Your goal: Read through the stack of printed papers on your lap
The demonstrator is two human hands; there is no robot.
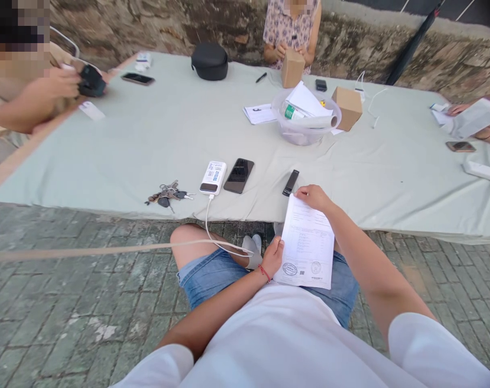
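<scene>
A printed sheet of paper (307, 242) with two round stamps near its lower edge lies over my lap, its top reaching the table's edge. My left hand (273, 257), a red string on the wrist, grips the sheet's left edge. At the top left corner, my right hand (312, 197) pinches the paper between thumb and fingers. Just beyond that hand is a small black stapler-like object (290, 182) on the cloth. Left of it lie a dark phone (239, 175) and a white power bank (213, 177) with a white cable plugged in.
A bunch of keys (170, 195) lies at the table's near left. Farther back stand a clear plastic bowl (297, 134) of papers, a cardboard box (347, 108) and a black case (209, 61). People sit at the left, far and right sides of the cloth-covered table (156, 129).
</scene>
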